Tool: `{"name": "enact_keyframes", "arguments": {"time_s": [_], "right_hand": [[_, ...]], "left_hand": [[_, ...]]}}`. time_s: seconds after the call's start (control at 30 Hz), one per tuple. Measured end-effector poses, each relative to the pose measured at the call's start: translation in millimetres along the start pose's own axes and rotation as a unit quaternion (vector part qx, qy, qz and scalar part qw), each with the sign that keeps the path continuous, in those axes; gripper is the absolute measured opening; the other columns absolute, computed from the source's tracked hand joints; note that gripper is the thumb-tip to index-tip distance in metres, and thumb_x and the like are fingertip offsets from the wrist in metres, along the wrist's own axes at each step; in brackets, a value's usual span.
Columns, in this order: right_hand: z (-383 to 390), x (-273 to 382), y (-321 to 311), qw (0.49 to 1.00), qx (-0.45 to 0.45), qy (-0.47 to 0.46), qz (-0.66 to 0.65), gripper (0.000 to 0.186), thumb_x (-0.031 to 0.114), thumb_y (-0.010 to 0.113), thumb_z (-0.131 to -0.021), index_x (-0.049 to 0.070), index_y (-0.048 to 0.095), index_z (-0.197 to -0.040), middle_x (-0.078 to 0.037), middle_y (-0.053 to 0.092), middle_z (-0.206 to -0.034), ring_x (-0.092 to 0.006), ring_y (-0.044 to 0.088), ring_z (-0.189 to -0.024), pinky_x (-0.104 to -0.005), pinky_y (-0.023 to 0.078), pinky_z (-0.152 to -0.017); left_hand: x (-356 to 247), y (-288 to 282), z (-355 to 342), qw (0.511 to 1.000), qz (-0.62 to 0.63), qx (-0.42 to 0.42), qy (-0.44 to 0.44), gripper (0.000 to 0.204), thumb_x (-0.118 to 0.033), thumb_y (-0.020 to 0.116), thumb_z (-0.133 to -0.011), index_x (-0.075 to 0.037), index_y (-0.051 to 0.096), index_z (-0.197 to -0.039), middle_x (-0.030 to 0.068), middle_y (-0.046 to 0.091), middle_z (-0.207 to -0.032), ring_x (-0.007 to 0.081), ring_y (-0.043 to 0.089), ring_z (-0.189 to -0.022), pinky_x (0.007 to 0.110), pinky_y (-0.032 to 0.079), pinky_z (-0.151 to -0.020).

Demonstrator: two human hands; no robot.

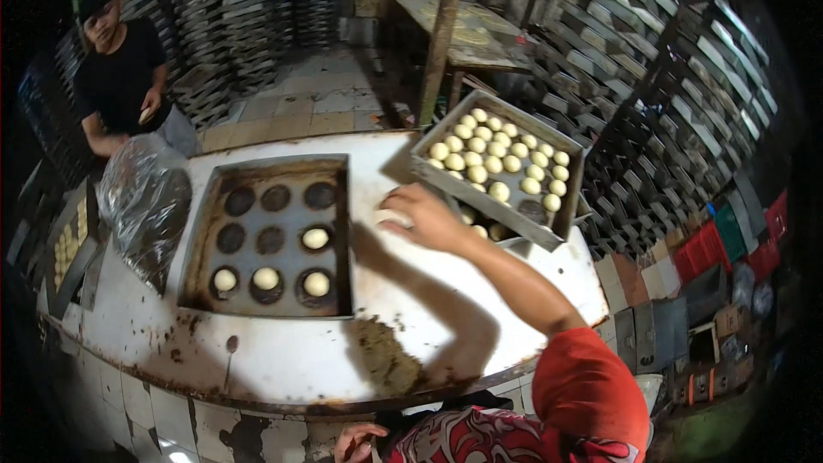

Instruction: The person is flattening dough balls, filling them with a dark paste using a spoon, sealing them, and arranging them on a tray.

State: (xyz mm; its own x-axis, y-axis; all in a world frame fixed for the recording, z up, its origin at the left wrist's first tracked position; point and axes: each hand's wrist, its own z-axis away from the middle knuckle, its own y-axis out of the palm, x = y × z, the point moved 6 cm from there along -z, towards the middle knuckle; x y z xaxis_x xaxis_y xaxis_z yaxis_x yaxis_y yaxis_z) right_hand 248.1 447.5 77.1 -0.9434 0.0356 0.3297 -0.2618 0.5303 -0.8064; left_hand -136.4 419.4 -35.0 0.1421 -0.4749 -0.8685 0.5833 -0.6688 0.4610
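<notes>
My right hand (pixel 420 216) reaches over the white table, its fingers closed around a pale dough ball (pixel 392 218) beside the square baking tray. That tray (pixel 266 307) is dark and stained, with rows of round dark spots; several dough balls (pixel 266 279) sit on the spots nearest me and at its right side. Beyond my right hand stands a deep metal tray (pixel 506 206) full of dough balls, resting tilted on another tray that also holds some. My left hand (pixel 356 443) is low at the bottom edge, near my body, its fingers curled; what they hold is unclear.
A brown crumbly heap (pixel 386 356) and a spoon (pixel 230 360) lie near the table's front edge. A clear plastic bag (pixel 146 206) is at the left. A person (pixel 120 77) stands beyond it, holding something small. Stacked metal trays (pixel 231 26) line the walls behind a wooden post (pixel 444 34).
</notes>
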Motion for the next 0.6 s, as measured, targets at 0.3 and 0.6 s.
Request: {"name": "enact_keyframes", "arguments": {"time_s": [0.3, 0.6], "right_hand": [[187.0, -261.5, -116.4, 0.875, 0.279, 0.16, 0.36, 0.027, 0.011, 0.054, -0.076, 0.009, 0.061, -0.101, -0.007, 0.056, -0.117, -0.0297, 0.047, -0.113, -0.0425, 0.04, -0.093], [235.4, -61.8, -171.2, 0.978, -0.087, 0.178, -0.072, 0.026, 0.011, 0.072, -0.068, 0.002, 0.049, -0.078, -0.011, 0.047, -0.076, -0.0307, 0.047, -0.071, -0.0381, 0.039, -0.064]], "left_hand": [[79.9, 199.0, -30.7, 0.954, 0.206, 0.207, 0.07, 0.018, -0.005, 0.054, -0.085, 0.003, 0.054, -0.102, 0.0174, 0.058, -0.091, 0.0272, 0.057, -0.087, 0.041, 0.046, -0.078], [115.7, 266.2, -21.9, 0.979, 0.197, 0.053, -0.023, 0.038, -0.023, 0.035, -0.099, 0.003, 0.038, -0.127, 0.0178, 0.052, -0.121, 0.0254, 0.051, -0.114, 0.036, 0.037, -0.102]]}}
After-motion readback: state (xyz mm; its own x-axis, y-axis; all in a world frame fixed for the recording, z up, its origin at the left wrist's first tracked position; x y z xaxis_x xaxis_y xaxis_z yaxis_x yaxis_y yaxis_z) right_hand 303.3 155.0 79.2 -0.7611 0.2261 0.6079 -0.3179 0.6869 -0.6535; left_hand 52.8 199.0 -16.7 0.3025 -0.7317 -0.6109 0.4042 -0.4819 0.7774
